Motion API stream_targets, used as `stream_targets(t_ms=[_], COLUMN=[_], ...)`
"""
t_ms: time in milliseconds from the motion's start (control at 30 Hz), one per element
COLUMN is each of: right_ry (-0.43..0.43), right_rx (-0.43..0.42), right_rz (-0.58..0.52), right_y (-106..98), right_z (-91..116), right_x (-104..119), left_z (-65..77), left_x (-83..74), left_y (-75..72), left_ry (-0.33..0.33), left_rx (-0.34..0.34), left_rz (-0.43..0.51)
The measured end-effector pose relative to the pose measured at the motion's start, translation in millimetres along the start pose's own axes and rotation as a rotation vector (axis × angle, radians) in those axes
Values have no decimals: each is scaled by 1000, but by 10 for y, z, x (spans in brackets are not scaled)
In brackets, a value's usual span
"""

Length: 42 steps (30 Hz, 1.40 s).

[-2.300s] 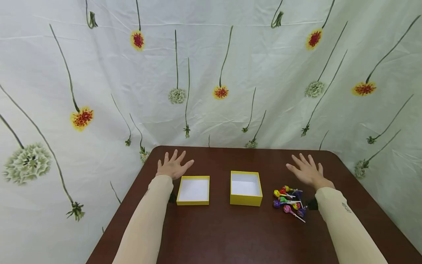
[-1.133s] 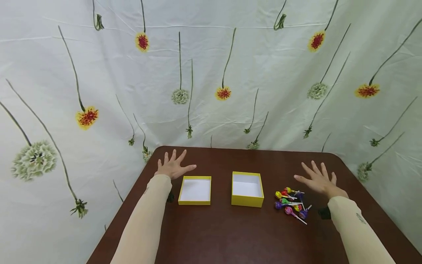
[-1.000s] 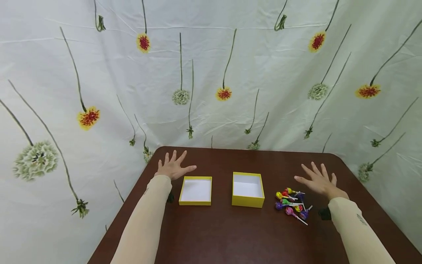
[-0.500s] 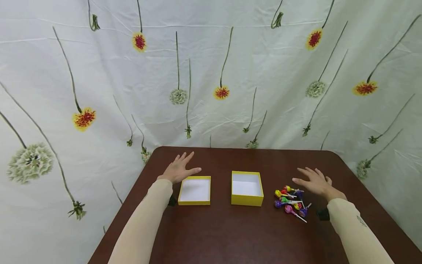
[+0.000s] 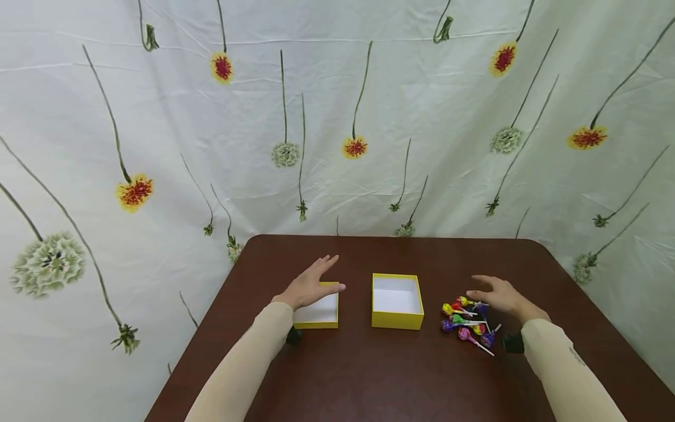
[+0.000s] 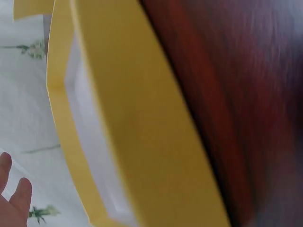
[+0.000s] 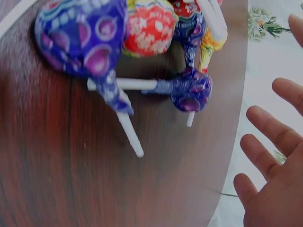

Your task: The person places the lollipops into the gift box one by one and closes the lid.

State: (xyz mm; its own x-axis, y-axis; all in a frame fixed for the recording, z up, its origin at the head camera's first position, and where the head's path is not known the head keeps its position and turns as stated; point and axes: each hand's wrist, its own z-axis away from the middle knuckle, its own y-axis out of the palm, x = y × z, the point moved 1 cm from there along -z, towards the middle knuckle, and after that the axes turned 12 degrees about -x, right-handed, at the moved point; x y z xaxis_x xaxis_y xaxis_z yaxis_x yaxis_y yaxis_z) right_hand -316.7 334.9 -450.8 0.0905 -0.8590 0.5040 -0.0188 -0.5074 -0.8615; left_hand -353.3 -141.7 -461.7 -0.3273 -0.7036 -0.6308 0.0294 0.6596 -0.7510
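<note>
My left hand is above a shallow yellow box lid with a white inside, covering its left part in the head view. In the left wrist view the lid's yellow wall looms close, and two fingertips show at the lower left. My right hand hovers behind a heap of wrapped lollipops, fingers apart and holding nothing. Purple-wrapped lollipops lie on the table in the right wrist view, beside the spread fingers. A deeper yellow box, open at the top, stands between the hands.
The dark brown table carries everything. Behind its far edge hangs a pale curtain printed with flowers. The open box stands between the lid and the lollipops, with bare table on both sides of it.
My left hand has moved right and nearer, from the lid's far left side to above it. The right hand has lowered and shifted toward the lollipops, its fingers drawn closer together. Box and lollipops stay put.
</note>
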Motion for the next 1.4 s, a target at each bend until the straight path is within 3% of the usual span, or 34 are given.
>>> stream_targets(t_ms=[233, 600, 933, 1067, 1400], right_ry=[-1, -9, 39, 34, 31], right_rx=[3, -39, -37, -38, -56], right_rz=[-31, -94, -105, -114, -116], right_y=[79, 118, 234, 263, 329], right_z=[0, -50, -19, -14, -24], right_x=[6, 32, -36, -75, -145], left_z=[87, 47, 200, 216, 231], left_x=[-135, -377, -448, -487, -543], left_y=[108, 198, 451, 512, 657], left_ry=[23, 131, 202, 211, 265], left_rx=[22, 33, 50, 36, 8], left_rz=[26, 21, -40, -6, -28])
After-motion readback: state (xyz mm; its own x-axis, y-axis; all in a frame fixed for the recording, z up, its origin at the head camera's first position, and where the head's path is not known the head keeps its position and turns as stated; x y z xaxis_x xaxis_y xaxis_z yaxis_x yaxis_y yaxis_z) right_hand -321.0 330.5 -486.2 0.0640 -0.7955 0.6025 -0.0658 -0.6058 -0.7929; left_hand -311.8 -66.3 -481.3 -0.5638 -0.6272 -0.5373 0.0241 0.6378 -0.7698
